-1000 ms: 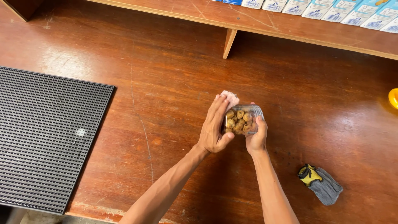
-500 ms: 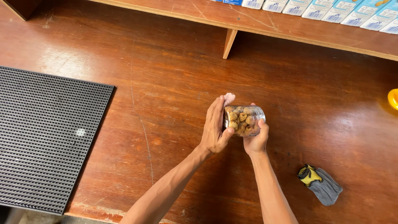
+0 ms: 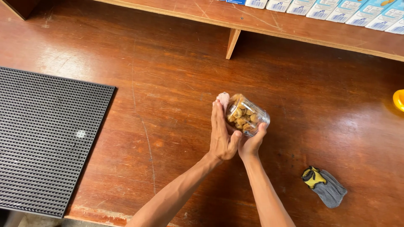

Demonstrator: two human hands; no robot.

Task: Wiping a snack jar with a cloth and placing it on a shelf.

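A small clear plastic jar (image 3: pixel 247 117) filled with brown round snacks is held tilted above the wooden table (image 3: pixel 168 84). My right hand (image 3: pixel 251 142) grips it from below, fingers wrapped under its side. Pressed flat against the jar's left end is my left hand (image 3: pixel 221 134), fingers straight and pointing away from me. A bit of pinkish cloth or paper (image 3: pixel 223 98) shows at my left fingertips. I cannot see whether the jar has a lid.
A black ribbed rubber mat (image 3: pixel 46 138) covers the table's left part. A grey and yellow glove (image 3: pixel 325 186) lies at the lower right. A wooden shelf (image 3: pixel 269 25) with several white and blue cartons runs along the back. A yellow object (image 3: pixel 399 100) sits at the right edge.
The jar has tipped further onto its side and turned, its open-looking end now pointing right. My left hand has straightened flat against its other end.
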